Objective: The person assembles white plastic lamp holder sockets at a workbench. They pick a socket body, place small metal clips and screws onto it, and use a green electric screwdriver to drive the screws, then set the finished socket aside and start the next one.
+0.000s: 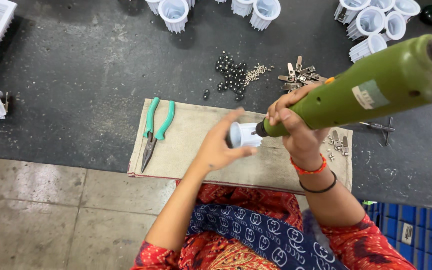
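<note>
I read this as a small assembly workshop. Dark, scuffed workbench (76, 75) with white ribbed plastic housings (371, 22) batched along the far edge, piles of small black beads (230, 77), screws (256, 72) and metal clips (298, 77); green-handled pliers (155, 131) on a cloth mat (186, 150); blue crate (416, 225) near right.

My dark grey worktop (76, 75) carries a beige cloth mat (191, 150), green-handled pliers (154, 131), small black beads (230, 76), metal clips (300, 77) and white ribbed plastic housings (173, 14)

The driver (371, 92) was olive green; the housing (243, 135) white. The pliers (155, 127) had teal grips; the cloth (196, 145) was beige.
</note>
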